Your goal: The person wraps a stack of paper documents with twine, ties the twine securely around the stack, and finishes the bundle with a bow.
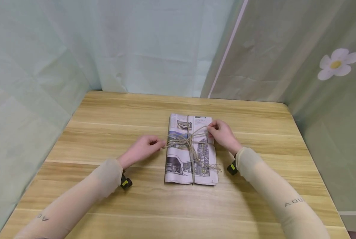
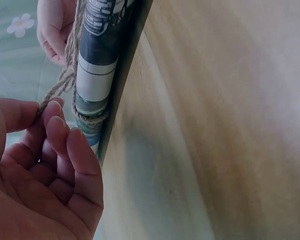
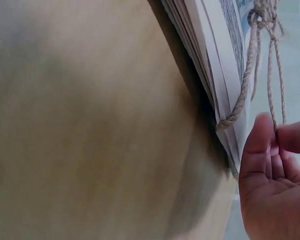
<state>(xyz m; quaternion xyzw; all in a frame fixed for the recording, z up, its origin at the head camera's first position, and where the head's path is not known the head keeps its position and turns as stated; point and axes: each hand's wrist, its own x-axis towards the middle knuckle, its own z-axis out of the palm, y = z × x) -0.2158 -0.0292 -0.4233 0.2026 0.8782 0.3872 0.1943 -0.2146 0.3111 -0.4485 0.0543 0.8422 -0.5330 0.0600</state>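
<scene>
A folded stack of newspapers (image 1: 178, 151) lies on the wooden table, bound crosswise with brown twine (image 1: 193, 169). A knot with loops and loose ends sits on top, near the middle of the stack. At the left edge my left hand (image 1: 146, 146) pinches a strand of the twine between thumb and forefinger; the left wrist view shows this twine (image 2: 57, 90) at the fingertips. My right hand (image 1: 222, 134), over the upper right edge, pinches a loop of twine (image 3: 270, 90) drawn out from the knot. Frayed twine ends hang toward the lower right of the stack.
The wooden table (image 1: 121, 205) extends around the stack on all sides. Pale curtains (image 1: 154, 49) hang behind and beside it, the right one bearing a white flower print (image 1: 336, 64). A small black device (image 1: 125, 182) is strapped to each wrist.
</scene>
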